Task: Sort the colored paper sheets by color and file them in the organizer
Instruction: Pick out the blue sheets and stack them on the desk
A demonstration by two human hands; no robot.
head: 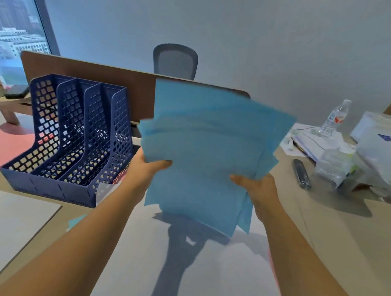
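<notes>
Centrally, blue sheets (208,148): a loosely fanned stack held upright above the desk, filling the middle of the frame; edges uneven, lower corners hanging free.
Left hand (147,167): grasps the stack's left edge, thumb laid over the front sheet, fingers hidden behind the paper.
Right hand (256,186): grasps the stack's lower right edge, thumb on the front, fingers hidden behind.
Organizer (74,139): dark blue perforated file rack with several upright compartments, standing on the desk at centre left, just left of the held stack; whether any compartment holds paper cannot be told.
Pink sheets (2,150): lying flat on the desk at the left edge of the frame, beside the organizer.
White sheets (11,222): flat at lower left; a second pale sheet lies under the forearms at bottom centre, carrying the shadow of stack and arms.
Desk (344,250): beige surface, meeting a second section at right.
Divider panel (102,79): brown board rising behind the organizer.
Right-side clutter: clear water bottle (335,118), plastic-wrapped bundles (374,155), a dark remote-like object (301,173).
Room: pale wall, grey mesh office chair (175,61) behind the divider, window (13,26) at upper left showing buildings.
</notes>
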